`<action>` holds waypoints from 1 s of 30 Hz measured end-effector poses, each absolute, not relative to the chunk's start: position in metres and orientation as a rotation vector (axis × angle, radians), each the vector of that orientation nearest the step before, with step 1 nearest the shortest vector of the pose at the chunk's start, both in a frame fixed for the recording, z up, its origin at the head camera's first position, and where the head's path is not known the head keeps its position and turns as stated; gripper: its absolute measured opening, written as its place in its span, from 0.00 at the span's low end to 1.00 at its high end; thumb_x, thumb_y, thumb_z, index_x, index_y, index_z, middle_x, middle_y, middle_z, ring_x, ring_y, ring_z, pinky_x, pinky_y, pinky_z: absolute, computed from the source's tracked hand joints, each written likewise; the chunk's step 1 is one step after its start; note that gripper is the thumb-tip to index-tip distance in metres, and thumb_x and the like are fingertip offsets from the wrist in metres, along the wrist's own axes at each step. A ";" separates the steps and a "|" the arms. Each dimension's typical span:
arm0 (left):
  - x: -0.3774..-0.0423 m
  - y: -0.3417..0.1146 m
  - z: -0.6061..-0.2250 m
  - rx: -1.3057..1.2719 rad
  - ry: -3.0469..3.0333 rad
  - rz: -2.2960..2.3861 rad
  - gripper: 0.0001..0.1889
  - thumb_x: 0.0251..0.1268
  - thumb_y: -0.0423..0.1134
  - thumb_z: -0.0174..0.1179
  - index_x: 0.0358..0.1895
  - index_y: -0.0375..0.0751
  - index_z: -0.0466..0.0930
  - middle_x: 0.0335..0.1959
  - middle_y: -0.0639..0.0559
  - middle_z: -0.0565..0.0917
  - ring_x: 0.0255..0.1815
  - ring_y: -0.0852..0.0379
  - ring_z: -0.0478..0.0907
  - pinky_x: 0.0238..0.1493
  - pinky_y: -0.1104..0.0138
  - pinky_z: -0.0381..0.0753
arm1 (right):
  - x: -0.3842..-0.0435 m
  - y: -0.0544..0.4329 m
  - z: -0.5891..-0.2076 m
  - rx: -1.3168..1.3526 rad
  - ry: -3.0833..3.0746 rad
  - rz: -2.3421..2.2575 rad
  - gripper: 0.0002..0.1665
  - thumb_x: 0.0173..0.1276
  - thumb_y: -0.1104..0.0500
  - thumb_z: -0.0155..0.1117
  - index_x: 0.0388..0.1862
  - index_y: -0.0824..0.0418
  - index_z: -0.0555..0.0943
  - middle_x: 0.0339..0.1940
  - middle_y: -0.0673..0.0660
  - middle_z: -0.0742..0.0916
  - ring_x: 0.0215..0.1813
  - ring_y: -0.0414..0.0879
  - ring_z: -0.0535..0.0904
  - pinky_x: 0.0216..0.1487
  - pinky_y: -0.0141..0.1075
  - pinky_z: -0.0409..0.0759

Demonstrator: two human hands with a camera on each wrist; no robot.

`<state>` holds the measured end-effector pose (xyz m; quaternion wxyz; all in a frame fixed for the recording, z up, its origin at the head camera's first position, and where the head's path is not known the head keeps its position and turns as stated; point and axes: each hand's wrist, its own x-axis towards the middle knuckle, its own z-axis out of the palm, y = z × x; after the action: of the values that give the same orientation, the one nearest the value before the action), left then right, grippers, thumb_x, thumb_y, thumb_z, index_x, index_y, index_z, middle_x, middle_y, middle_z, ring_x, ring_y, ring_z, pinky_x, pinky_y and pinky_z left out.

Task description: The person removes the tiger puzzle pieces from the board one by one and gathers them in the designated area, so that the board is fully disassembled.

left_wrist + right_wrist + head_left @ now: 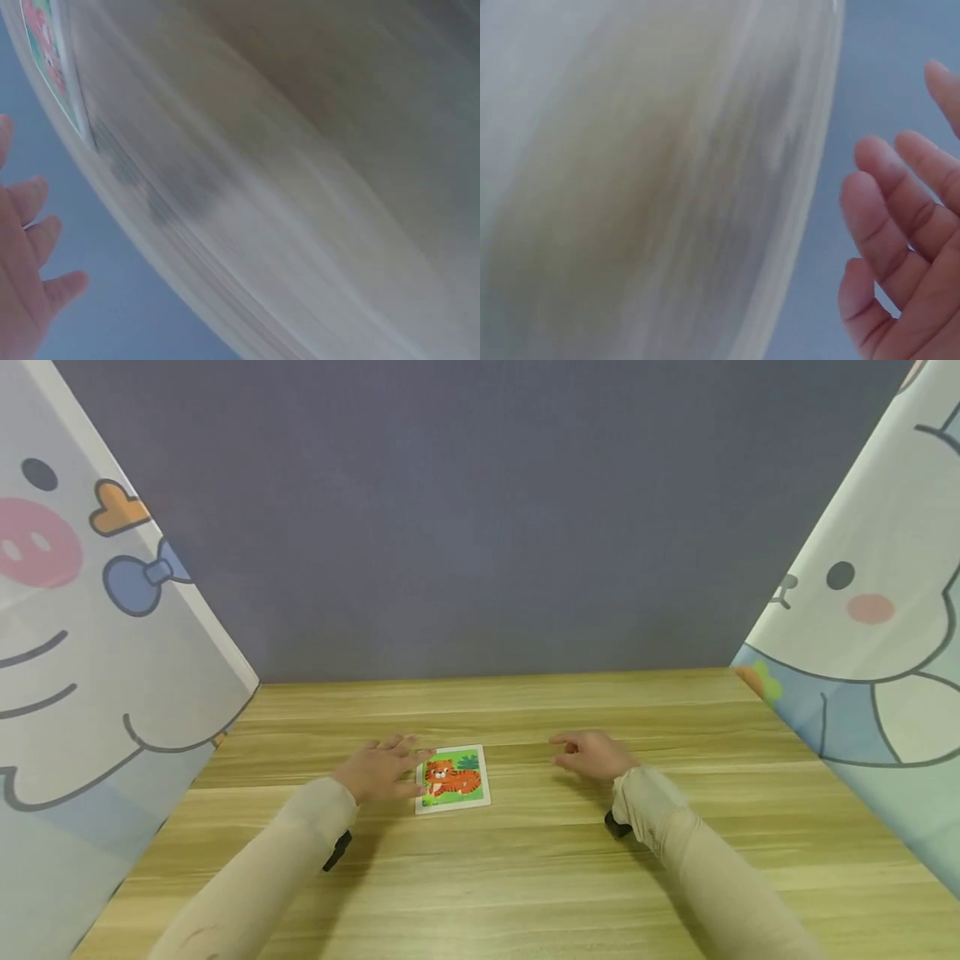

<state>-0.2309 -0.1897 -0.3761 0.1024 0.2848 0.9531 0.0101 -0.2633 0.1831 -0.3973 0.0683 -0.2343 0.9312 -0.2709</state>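
Note:
A square tiger picture card [453, 779] with a white border lies on the wooden table. In the head view my left hand [381, 768] hovers at its left side, fingers spread, and the thumb and a fingertip overlap the card's left edge. The left wrist view shows part of that hand [22, 262] with nothing in it, and a corner of the card [49, 52] at upper left. To the right of the card, my right hand [594, 755] is held over the table with loosely bent fingers. Nothing lies in its palm [922, 300] in the right wrist view.
The wood-grain table [525, 877] reaches back to a dark grey wall panel [480, 527]. White side panels with cartoon animals, a pig [67, 635] on the left and another [862, 627] on the right, bound the table. Black wrist straps show below both cuffs.

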 end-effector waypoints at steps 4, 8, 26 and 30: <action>-0.231 -0.179 -0.372 0.814 2.804 -0.002 0.35 0.73 0.60 0.53 0.77 0.48 0.62 0.77 0.35 0.58 0.77 0.34 0.53 0.71 0.35 0.54 | -0.268 0.171 -0.398 -0.675 2.745 -0.866 0.26 0.72 0.55 0.64 0.62 0.70 0.79 0.25 0.49 0.83 0.21 0.38 0.70 0.26 0.33 0.70; -0.232 -0.172 -0.371 0.802 2.796 -0.067 0.36 0.71 0.61 0.54 0.77 0.48 0.63 0.77 0.36 0.59 0.78 0.35 0.52 0.72 0.36 0.53 | -0.272 0.160 -0.395 -0.674 2.775 -0.750 0.25 0.72 0.53 0.64 0.62 0.67 0.80 0.29 0.50 0.86 0.24 0.40 0.75 0.30 0.35 0.75; -0.237 -0.162 -0.378 0.734 2.726 -0.077 0.36 0.73 0.62 0.51 0.79 0.54 0.58 0.80 0.40 0.54 0.79 0.37 0.50 0.74 0.38 0.50 | -0.278 0.125 -0.394 -0.722 2.825 -0.437 0.23 0.70 0.49 0.66 0.60 0.59 0.83 0.33 0.49 0.88 0.33 0.39 0.81 0.42 0.41 0.82; -0.238 -0.160 -0.379 0.727 2.723 -0.075 0.36 0.72 0.62 0.51 0.78 0.53 0.59 0.79 0.41 0.56 0.79 0.37 0.52 0.73 0.39 0.52 | -0.276 0.114 -0.389 -0.716 2.820 -0.433 0.23 0.70 0.51 0.65 0.60 0.59 0.83 0.43 0.54 0.90 0.44 0.46 0.85 0.50 0.45 0.82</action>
<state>-0.2379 -0.1599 -0.3786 0.1604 0.2544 0.9533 -0.0263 -0.2762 0.1139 -0.3893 0.0997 -0.2422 0.9539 -0.1465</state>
